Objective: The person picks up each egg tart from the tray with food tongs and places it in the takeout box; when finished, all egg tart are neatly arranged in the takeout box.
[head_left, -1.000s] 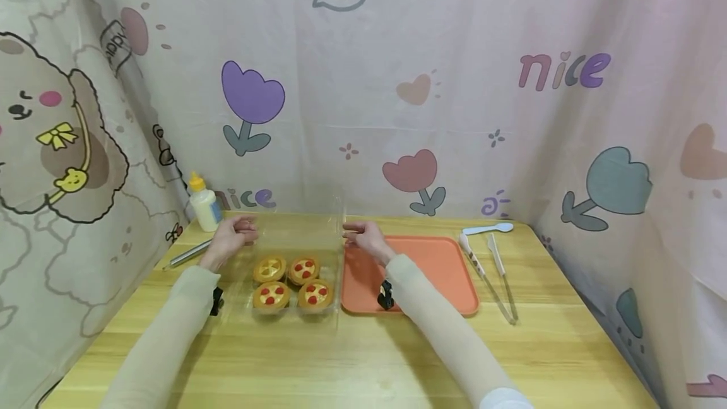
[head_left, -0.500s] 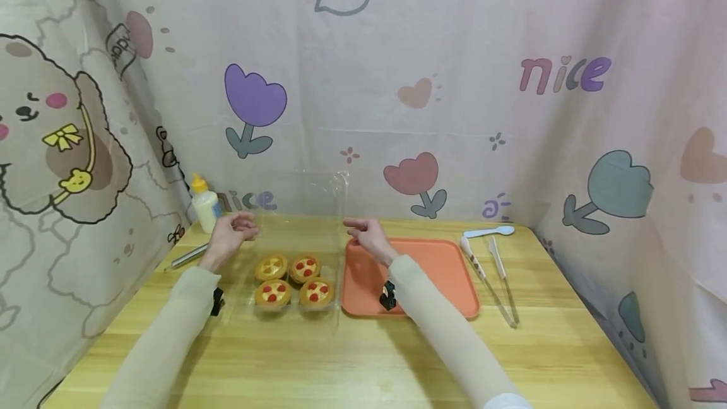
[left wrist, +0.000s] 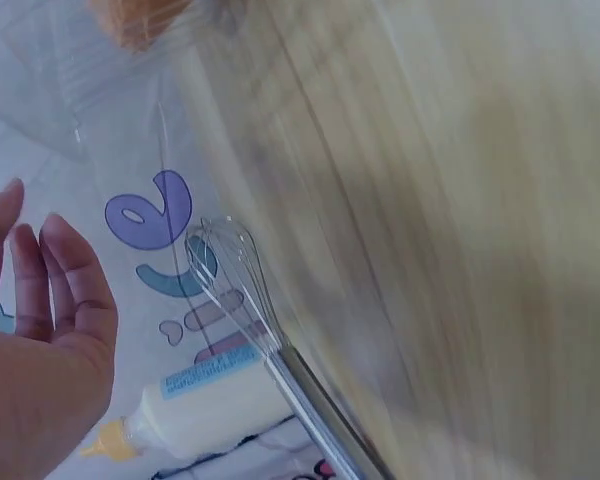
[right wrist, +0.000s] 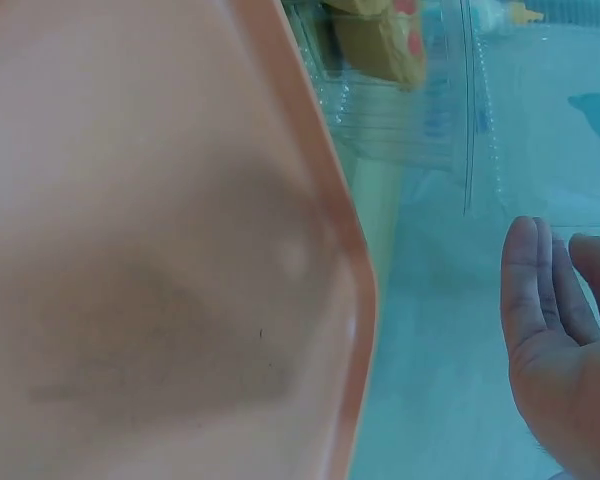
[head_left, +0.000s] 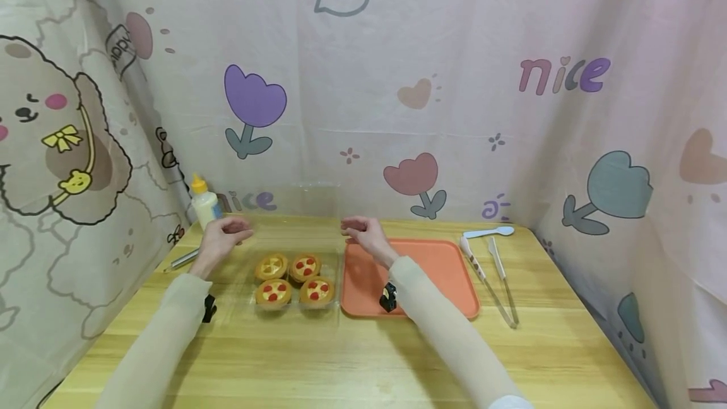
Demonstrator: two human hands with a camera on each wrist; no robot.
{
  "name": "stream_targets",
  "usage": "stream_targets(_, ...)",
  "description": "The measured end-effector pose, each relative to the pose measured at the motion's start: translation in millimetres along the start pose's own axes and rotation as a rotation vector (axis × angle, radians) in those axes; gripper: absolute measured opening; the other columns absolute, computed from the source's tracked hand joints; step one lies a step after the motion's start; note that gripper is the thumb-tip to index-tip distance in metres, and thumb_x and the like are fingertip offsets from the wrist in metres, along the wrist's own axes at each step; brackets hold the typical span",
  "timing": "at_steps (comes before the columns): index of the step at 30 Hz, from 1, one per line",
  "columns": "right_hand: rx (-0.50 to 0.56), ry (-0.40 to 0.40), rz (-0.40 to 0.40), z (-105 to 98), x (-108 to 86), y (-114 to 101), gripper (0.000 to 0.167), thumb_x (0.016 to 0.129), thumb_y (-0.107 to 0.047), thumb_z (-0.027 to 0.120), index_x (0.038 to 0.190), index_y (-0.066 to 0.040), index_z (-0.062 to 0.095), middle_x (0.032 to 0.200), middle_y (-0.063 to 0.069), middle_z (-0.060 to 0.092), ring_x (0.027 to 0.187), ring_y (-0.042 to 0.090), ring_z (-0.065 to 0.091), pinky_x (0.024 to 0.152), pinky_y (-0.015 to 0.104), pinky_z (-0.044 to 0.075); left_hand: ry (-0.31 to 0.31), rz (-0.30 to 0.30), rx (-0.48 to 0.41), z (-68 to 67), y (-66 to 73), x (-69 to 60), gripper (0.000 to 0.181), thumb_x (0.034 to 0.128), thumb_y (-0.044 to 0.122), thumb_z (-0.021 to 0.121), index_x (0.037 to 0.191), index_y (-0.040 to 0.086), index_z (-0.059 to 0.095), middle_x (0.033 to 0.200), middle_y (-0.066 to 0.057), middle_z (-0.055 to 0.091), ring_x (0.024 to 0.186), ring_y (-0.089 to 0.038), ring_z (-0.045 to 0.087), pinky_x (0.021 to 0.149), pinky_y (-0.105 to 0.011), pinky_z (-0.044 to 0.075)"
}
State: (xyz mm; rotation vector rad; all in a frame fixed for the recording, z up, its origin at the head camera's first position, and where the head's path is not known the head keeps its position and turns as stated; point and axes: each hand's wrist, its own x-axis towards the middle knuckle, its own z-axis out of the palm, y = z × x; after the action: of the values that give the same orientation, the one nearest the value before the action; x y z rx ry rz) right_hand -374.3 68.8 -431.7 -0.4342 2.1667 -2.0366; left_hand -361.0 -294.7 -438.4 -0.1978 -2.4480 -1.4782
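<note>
A clear plastic box stands with its lid raised at the back. Inside it sit several small tarts; most have red pieces on top, while the back left one is plain yellow. My left hand hovers left of the box, fingers loosely bent and apart from it, holding nothing. Close to the right edge of the lid is my right hand, over the back left part of an orange tray. In the right wrist view its fingers extend and hold nothing.
A whisk lies left of the box, with a white bottle with a yellow nozzle behind it. Tongs and a pale blue spoon lie right of the tray. A printed curtain hangs behind the wooden table.
The lid rises higher, then tips back a little. My left hand draws away to the left from the box. My right hand stays nearly in place beside the lid's edge.
</note>
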Motion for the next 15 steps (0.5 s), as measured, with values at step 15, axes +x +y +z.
stream_targets(15,0.007,-0.042,0.030,0,-10.4,1,0.034,0.103,-0.014,0.051,0.125,0.011,0.059,0.122,0.032,0.062,0.111,0.038,0.064,0.102,0.056,0.049,-0.174,-0.218,-0.328,-14.7,-2.5,-11.8,0.040,0.1061,0.025,0.041,0.123,-0.006,0.059,0.091,0.003,0.074,0.079,-0.011,0.069,0.065,-0.026,0.058)
